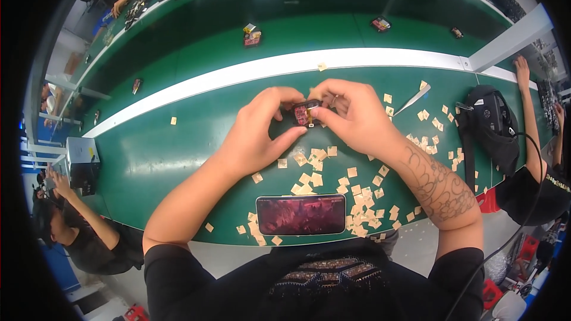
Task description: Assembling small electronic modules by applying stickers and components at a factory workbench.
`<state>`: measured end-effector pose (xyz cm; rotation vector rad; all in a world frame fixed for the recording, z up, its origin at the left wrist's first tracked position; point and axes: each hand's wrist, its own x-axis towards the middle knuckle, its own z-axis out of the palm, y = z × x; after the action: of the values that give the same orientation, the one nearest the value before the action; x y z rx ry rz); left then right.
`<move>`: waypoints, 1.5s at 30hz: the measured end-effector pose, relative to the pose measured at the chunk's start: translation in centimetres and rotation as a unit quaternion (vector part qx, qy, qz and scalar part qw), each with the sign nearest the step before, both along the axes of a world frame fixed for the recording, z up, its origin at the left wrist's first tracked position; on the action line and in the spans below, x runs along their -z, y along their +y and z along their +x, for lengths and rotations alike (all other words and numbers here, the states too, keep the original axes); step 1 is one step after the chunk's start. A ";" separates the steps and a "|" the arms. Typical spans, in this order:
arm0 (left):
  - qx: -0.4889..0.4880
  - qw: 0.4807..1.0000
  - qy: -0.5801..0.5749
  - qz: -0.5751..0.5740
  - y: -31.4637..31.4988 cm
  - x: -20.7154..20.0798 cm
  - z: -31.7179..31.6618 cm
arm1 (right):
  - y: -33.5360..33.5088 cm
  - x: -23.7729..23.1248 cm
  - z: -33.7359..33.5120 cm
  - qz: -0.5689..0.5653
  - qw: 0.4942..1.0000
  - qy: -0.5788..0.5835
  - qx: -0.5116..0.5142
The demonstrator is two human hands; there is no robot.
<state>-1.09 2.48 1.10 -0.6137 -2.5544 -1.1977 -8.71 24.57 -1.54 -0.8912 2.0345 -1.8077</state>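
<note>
Between my two hands, above the green bench [148, 160], is a small dark device with an exposed red circuit board [301, 115]. My left hand [262, 120] grips its left side, thumb at the lower edge and fingers at the top. On the device's right part rests the thumb of my right hand [348, 107]; that hand's fingers curl behind. A small tan piece [313, 93] shows at my right fingertips. Many square cream paper pieces [361, 202] are scattered below my hands and to the right. A phone [301, 214] with a lit screen lies near the bench's front edge.
Metal tweezers [413, 100] and a black bag [491, 125] lie to the right. Beyond a white rail [267, 69], several small devices [252, 35] sit on a green surface. A white post [511, 38] rises at right. Other people [77, 226] work on both sides.
</note>
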 end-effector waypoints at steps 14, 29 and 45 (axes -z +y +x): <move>-0.064 0.995 -0.027 -0.077 2.9 -0.5 -16.3 | 1.9 -1.4 -1.1 0.044 0.960 0.207 0.184; -0.087 0.945 -0.132 -0.286 -5.9 -1.3 -14.9 | 0.6 0.5 -1.4 0.115 0.969 0.178 0.128; -0.070 0.986 -0.030 -0.146 -4.0 -0.3 -11.3 | -0.5 2.2 -1.5 0.082 0.967 0.206 0.128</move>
<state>-12.40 -1.52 1.38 -0.4528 -2.7956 -0.8161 -10.25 24.03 -3.70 -1.0674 2.6227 -1.6444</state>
